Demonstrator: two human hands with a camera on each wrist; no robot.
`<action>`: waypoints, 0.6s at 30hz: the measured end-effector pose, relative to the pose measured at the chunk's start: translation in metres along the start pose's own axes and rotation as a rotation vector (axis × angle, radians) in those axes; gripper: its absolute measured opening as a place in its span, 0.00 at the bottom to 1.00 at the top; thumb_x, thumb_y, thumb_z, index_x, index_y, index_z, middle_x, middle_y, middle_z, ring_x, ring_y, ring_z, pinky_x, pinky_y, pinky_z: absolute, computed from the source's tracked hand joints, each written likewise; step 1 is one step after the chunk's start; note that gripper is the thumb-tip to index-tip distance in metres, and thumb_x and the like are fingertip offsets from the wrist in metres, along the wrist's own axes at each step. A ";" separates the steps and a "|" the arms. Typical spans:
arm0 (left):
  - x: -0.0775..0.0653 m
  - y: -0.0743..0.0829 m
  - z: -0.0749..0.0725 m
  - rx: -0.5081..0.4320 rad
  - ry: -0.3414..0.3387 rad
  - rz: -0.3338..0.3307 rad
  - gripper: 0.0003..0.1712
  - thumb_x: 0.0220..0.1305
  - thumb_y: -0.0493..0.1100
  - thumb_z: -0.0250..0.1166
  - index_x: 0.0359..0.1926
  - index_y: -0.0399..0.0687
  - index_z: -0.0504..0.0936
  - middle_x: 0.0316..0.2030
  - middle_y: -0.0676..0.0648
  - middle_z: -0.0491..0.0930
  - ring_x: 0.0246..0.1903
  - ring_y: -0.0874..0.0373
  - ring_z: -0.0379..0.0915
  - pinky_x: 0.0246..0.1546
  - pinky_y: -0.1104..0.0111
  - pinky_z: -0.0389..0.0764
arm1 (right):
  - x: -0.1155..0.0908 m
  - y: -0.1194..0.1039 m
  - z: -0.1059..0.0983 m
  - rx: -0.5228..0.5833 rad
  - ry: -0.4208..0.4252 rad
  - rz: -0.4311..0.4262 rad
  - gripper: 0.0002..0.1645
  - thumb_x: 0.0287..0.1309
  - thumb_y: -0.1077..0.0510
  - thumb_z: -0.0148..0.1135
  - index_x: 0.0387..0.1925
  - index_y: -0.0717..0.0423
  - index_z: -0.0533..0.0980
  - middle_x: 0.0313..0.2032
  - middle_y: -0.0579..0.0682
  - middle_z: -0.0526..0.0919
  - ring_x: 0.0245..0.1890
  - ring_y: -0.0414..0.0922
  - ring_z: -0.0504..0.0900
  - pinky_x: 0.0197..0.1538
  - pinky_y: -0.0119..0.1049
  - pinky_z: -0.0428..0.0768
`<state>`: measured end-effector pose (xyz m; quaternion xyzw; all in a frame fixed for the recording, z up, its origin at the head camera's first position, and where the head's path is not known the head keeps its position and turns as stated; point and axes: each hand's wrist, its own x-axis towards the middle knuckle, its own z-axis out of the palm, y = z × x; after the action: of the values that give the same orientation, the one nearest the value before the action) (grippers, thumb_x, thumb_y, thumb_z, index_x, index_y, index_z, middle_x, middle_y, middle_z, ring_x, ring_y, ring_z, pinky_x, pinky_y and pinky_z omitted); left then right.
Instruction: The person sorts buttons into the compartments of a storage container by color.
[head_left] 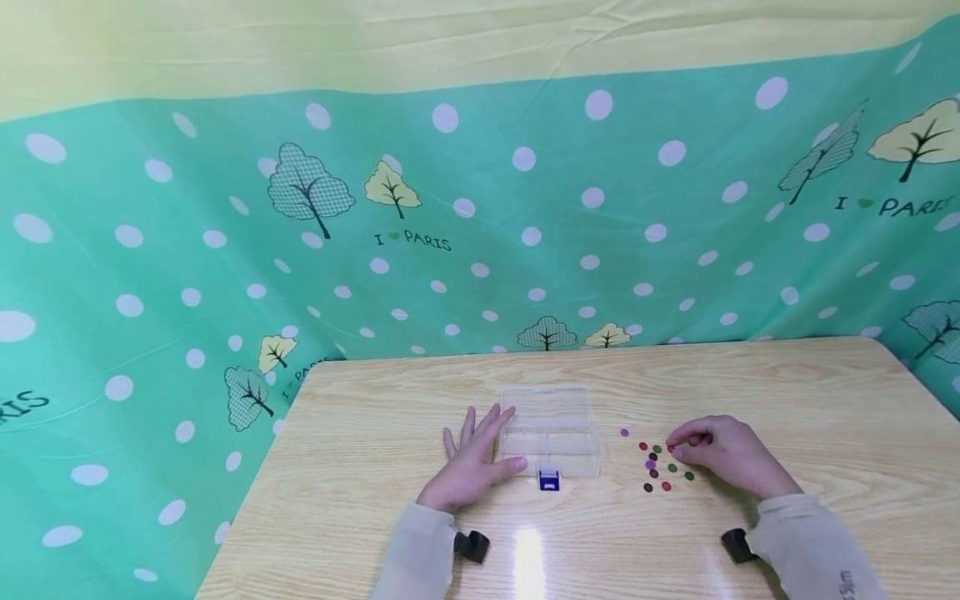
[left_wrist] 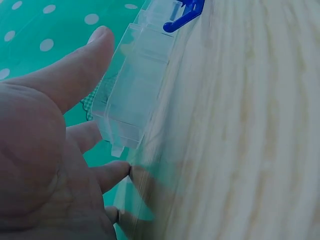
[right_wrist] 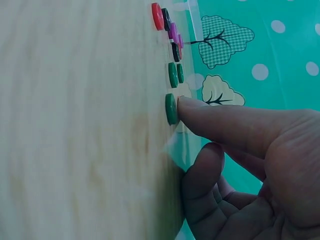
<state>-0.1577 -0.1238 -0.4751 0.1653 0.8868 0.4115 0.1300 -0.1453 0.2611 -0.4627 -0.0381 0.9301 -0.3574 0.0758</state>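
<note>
Coloured discs [head_left: 650, 465] in red, green, purple and near-black lie scattered on the tabletop to the right of a clear box [head_left: 570, 442]. Over their far right side, the right hand [head_left: 731, 450] reaches in from the right with its wrist low, thumb and forefinger brought together on a red disc [head_left: 671, 448], the other fingers curled in beneath the palm; whether that disc is off the wood, I cannot tell. Spread wide, the left hand [head_left: 476, 467] leans in at the box's left side, thumb stretched toward its near edge and fingers fanned along the lid side, gripping nothing; actual contact is unclear. The box's lid [head_left: 547, 407] is laid back away from the person, and a blue latch [head_left: 550, 481] sits at the front. Both forearms wear pale sleeves [head_left: 420, 550]. The table [head_left: 360, 417] has pale wood grain with a bright glare near its front. Around it hangs green cloth [head_left: 480, 225] with white dots, printed trees and "I PARIS" lettering, pale yellow above.
</note>
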 end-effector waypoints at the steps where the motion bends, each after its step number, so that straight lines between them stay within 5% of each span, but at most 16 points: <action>1: 0.000 0.000 0.000 0.005 0.001 0.001 0.47 0.64 0.60 0.66 0.79 0.60 0.55 0.79 0.45 0.43 0.76 0.39 0.16 0.62 0.38 0.07 | 0.000 0.000 0.000 -0.003 0.003 -0.003 0.07 0.57 0.57 0.72 0.39 0.51 0.87 0.35 0.48 0.79 0.36 0.44 0.72 0.36 0.36 0.72; 18: -0.001 0.001 0.001 0.027 0.010 0.013 0.50 0.59 0.59 0.71 0.77 0.55 0.60 0.79 0.42 0.44 0.76 0.37 0.19 0.62 0.36 0.09 | -0.001 -0.003 0.000 -0.016 0.002 -0.012 0.03 0.56 0.60 0.71 0.34 0.53 0.84 0.32 0.46 0.79 0.33 0.44 0.72 0.33 0.32 0.72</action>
<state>-0.1562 -0.1229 -0.4743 0.1707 0.8919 0.4009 0.1209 -0.1445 0.2592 -0.4603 -0.0439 0.9327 -0.3505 0.0721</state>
